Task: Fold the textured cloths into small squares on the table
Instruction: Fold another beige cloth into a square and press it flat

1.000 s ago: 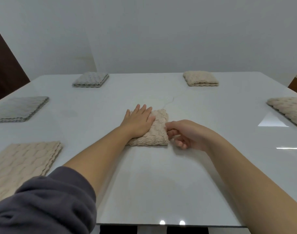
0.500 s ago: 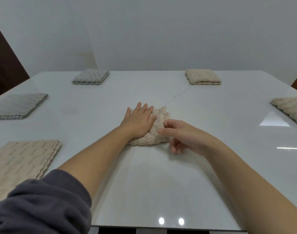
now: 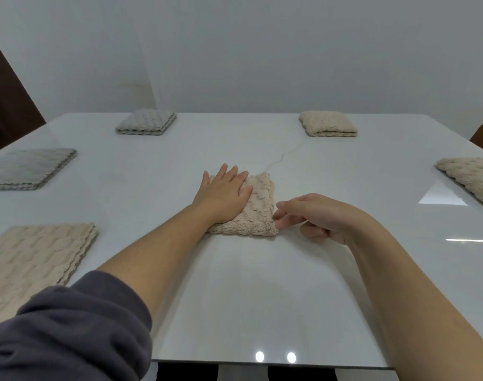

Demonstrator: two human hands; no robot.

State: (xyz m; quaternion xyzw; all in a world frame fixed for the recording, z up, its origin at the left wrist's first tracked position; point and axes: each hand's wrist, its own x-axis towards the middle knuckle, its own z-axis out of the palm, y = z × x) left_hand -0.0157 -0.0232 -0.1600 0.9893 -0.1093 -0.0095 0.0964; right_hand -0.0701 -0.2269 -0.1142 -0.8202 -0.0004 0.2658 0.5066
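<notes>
Your left hand (image 3: pixel 224 196) lies flat with straight fingers, pressing the left half of the folded beige cloth (image 3: pixel 259 213) at the middle of the white table (image 3: pixel 248 284). Your right hand (image 3: pixel 317 215) sits just beside the cloth's right edge, fingers loosely bent, fingertips touching its near corner, gripping nothing.

A beige knobbly cloth (image 3: pixel 258 213) lies folded into a small thick square at centre frame on the white counter (image 3: pixel 235 298). Small folded squares sit far back: a grey cloth (image 3: pixel 146 122) upper left, a cream cloth (image 3: pixel 328 124) upper right. Larger, flatter ones lie at the edges: a grey flat cloth (image 3: pixel 26 169) left, a beige flat cloth (image 3: pixel 34 257) lower left, and a beige edge cloth (image 3: pixel 474 180) right.
</notes>
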